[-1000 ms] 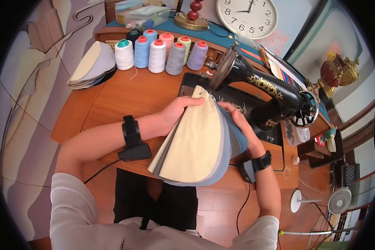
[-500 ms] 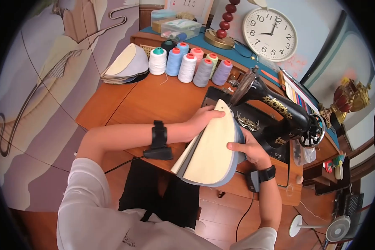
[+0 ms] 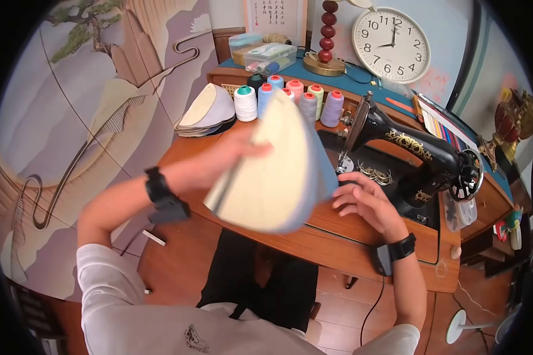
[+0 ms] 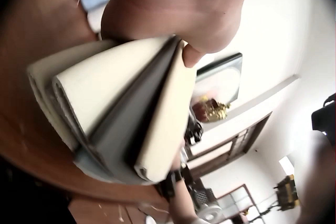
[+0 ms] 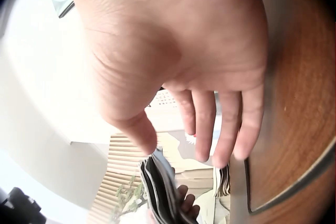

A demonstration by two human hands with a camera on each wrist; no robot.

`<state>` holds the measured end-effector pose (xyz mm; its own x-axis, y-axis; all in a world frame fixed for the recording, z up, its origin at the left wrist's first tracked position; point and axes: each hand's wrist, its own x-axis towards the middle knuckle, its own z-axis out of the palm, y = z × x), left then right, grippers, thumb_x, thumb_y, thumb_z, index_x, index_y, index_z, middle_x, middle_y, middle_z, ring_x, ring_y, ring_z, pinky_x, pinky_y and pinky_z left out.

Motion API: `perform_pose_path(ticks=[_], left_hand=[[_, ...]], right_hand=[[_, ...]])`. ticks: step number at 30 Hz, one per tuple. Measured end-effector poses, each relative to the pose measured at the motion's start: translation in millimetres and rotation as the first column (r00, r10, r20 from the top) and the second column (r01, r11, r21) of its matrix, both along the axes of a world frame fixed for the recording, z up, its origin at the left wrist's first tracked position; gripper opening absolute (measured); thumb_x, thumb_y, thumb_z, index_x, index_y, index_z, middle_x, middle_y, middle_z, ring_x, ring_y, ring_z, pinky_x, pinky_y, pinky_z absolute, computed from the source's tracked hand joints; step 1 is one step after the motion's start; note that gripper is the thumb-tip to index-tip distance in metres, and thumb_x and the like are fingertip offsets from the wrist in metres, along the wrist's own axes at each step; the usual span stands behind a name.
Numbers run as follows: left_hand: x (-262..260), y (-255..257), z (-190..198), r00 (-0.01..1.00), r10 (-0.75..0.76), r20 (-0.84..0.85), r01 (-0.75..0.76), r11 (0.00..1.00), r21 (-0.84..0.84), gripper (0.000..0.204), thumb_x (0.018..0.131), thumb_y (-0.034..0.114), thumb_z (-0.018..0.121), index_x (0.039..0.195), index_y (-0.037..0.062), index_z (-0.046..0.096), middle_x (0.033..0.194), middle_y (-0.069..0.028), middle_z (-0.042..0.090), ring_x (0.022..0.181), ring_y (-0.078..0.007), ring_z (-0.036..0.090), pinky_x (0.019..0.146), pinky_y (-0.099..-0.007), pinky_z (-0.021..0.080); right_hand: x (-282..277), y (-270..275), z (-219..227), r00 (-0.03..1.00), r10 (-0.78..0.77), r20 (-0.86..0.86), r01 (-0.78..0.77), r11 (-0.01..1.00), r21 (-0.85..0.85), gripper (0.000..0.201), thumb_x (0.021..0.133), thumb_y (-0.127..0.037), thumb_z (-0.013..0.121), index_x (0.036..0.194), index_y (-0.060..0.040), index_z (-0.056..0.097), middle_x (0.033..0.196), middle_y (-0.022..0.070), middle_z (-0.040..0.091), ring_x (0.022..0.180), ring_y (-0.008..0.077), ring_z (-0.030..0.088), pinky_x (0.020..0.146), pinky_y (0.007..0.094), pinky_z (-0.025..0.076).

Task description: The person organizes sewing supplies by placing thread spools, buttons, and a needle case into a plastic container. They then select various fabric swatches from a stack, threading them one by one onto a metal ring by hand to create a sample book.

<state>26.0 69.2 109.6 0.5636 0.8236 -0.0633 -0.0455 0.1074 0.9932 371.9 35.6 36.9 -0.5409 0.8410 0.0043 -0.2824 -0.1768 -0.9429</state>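
My left hand (image 3: 225,157) grips a fanned stack of wedge-shaped fabric pieces (image 3: 266,177) near its narrow end, thumb on the cream top piece. The stack is blurred and held up over the table's front part, overlapping the thread cones in the head view. In the left wrist view, cream and grey folded layers (image 4: 121,98) spread out below the hand. My right hand (image 3: 370,204) is apart from the stack, to its right, in front of the sewing machine (image 3: 403,139). Its fingers are loosely bent with nothing in them; the right wrist view shows its bare palm (image 5: 178,50).
A second pile of similar pieces (image 3: 207,112) lies at the table's back left. Several thread cones (image 3: 246,103) stand beside it. Behind them are plastic boxes (image 3: 269,57), a lamp base (image 3: 324,64) and a round clock (image 3: 392,45). Metal rings (image 3: 374,173) lie by the machine.
Both hands were on the stack; the right hand has let go and come away to the right. The left hand has lifted the stack and swung it leftward. The head view has turned left.
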Motion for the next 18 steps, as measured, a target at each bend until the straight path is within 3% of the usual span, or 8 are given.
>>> perform_pose_path(ticks=[3, 5, 9, 11, 15, 18], left_hand=[[-67.0, 42.3, 37.6, 0.973, 0.232, -0.020, -0.233, 0.967, -0.102, 0.044, 0.097, 0.028, 0.063, 0.132, 0.0037, 0.053, 0.116, -0.0113, 0.069, 0.096, -0.0213, 0.071, 0.090, -0.0375, 0.058], [-118.1, 85.9, 50.9, 0.931, 0.359, -0.072, -0.366, 0.920, -0.142, 0.040, 0.099, 0.029, 0.056, 0.126, -0.0001, 0.059, 0.114, -0.0144, 0.070, 0.098, -0.0245, 0.071, 0.088, -0.0380, 0.057], [-192.6, 152.9, 44.7, 0.805, 0.587, -0.082, -0.587, 0.809, 0.033, 0.040, 0.099, 0.030, 0.054, 0.123, -0.0021, 0.059, 0.113, -0.0157, 0.070, 0.095, -0.0257, 0.069, 0.087, -0.0381, 0.056], [-222.2, 173.4, 35.1, 0.792, 0.602, -0.101, -0.600, 0.798, 0.057, 0.040, 0.099, 0.029, 0.054, 0.124, -0.0023, 0.058, 0.113, -0.0160, 0.070, 0.095, -0.0259, 0.068, 0.088, -0.0385, 0.055], [-221.5, 179.8, 26.7, 0.768, 0.600, -0.224, -0.585, 0.800, 0.133, 0.040, 0.095, 0.031, 0.057, 0.118, -0.0013, 0.063, 0.108, -0.0144, 0.071, 0.093, -0.0241, 0.067, 0.083, -0.0364, 0.053], [-236.8, 207.7, 12.6, 0.756, 0.572, -0.318, -0.579, 0.811, 0.085, 0.039, 0.092, 0.034, 0.061, 0.112, 0.0000, 0.066, 0.104, -0.0134, 0.071, 0.090, -0.0221, 0.066, 0.079, -0.0339, 0.052]], right_hand=[[3.1, 4.9, -3.3, 0.963, -0.211, 0.166, 0.215, 0.977, -0.004, 0.019, 0.100, -0.017, 0.062, 0.116, -0.0069, 0.063, 0.102, 0.0057, 0.070, 0.088, 0.0118, 0.068, 0.074, 0.0246, 0.055], [8.9, 14.0, -14.6, 0.947, -0.263, 0.186, 0.277, 0.959, -0.058, 0.015, 0.100, -0.016, 0.062, 0.112, -0.0077, 0.065, 0.096, 0.0031, 0.069, 0.083, 0.0098, 0.067, 0.072, 0.0234, 0.055], [10.2, 10.6, -9.3, 0.947, -0.280, 0.156, 0.292, 0.954, -0.059, 0.014, 0.099, -0.016, 0.062, 0.110, -0.0080, 0.065, 0.093, 0.0015, 0.067, 0.081, 0.0085, 0.065, 0.071, 0.0231, 0.054], [8.5, 7.6, -7.0, 0.944, -0.282, 0.172, 0.291, 0.956, -0.032, 0.014, 0.099, -0.017, 0.063, 0.110, -0.0082, 0.066, 0.094, 0.0012, 0.067, 0.081, 0.0083, 0.065, 0.070, 0.0230, 0.053], [15.6, 14.2, -13.2, 0.937, -0.306, 0.166, 0.311, 0.950, -0.005, 0.014, 0.098, -0.017, 0.064, 0.110, -0.0092, 0.066, 0.094, 0.0006, 0.066, 0.080, 0.0085, 0.063, 0.068, 0.0216, 0.050], [19.7, 17.3, -11.8, 0.898, -0.408, 0.165, 0.407, 0.913, 0.040, 0.011, 0.097, -0.014, 0.062, 0.107, -0.0084, 0.065, 0.090, -0.0004, 0.064, 0.072, 0.0062, 0.057, 0.059, 0.0201, 0.044]])
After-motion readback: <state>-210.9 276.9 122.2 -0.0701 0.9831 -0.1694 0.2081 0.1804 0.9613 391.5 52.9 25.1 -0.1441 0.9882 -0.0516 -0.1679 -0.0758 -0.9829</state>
